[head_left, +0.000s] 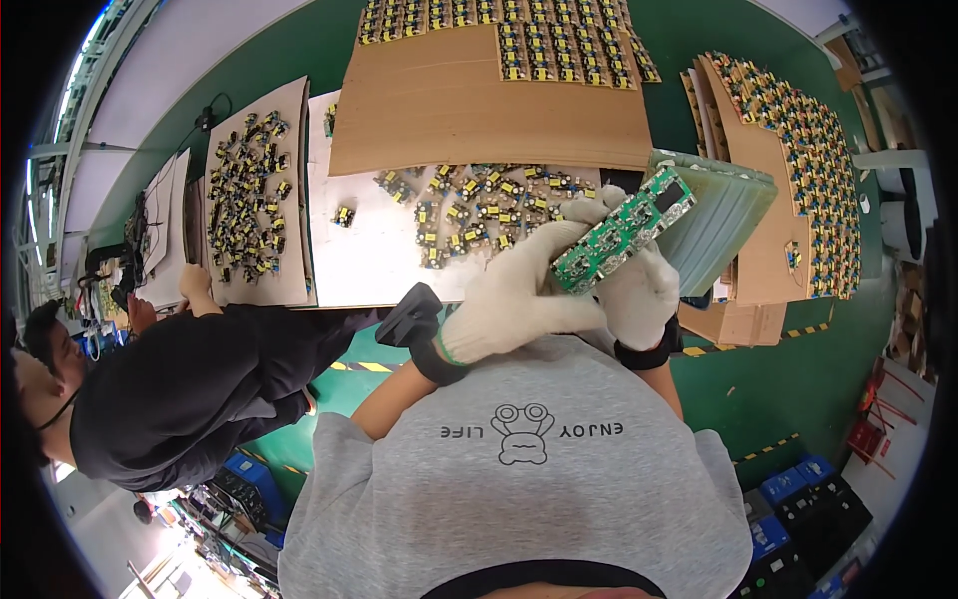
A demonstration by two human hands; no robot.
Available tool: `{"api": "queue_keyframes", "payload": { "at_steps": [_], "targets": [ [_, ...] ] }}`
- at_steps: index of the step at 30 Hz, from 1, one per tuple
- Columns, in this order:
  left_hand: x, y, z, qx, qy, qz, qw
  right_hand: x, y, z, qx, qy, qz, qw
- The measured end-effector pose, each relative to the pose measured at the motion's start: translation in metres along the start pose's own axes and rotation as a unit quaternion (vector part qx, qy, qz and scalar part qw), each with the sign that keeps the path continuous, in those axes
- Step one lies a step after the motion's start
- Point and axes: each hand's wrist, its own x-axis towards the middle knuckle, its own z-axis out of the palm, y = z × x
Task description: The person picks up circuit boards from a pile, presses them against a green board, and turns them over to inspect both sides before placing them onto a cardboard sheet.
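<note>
A long green circuit board [611,240], its soldered side toward me, is held up at a slant over the table's near edge. My left hand [524,295], in a white glove, grips its lower left end, with fingertips showing along the far edge. My right hand [644,299], also gloved in white, closes round the board from the right and below; part of its fingers is hidden behind the board. Beyond my hands, many small boards with yellow components [479,215] lie loose on the white tabletop [369,270].
A cardboard sheet [479,110] at the back bears rows of boards. More rows stand on cardboard [768,250] at the right, beside a stack of greenish sheets [714,215]. On the left, a person in black [200,389] works near another pile of boards [249,195].
</note>
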Motion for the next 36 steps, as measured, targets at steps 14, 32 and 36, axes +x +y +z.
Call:
{"api": "queue_keyframes", "payload": {
  "at_steps": [14, 32, 36],
  "targets": [
    [0.008, 0.029, -0.007, -0.136, -0.147, -0.203, 0.959, -0.003, -0.018, 0.029, -0.092, 0.093, 0.007, 0.991],
    [-0.002, 0.006, -0.019, -0.266, -0.184, -0.195, 0.926, -0.007, -0.023, 0.04, -0.297, 0.124, 0.056, 0.945],
    [-0.003, 0.003, -0.019, -0.262, -0.163, -0.2, 0.93, -0.006, -0.026, 0.047, -0.282, 0.139, 0.084, 0.945]
  ]
}}
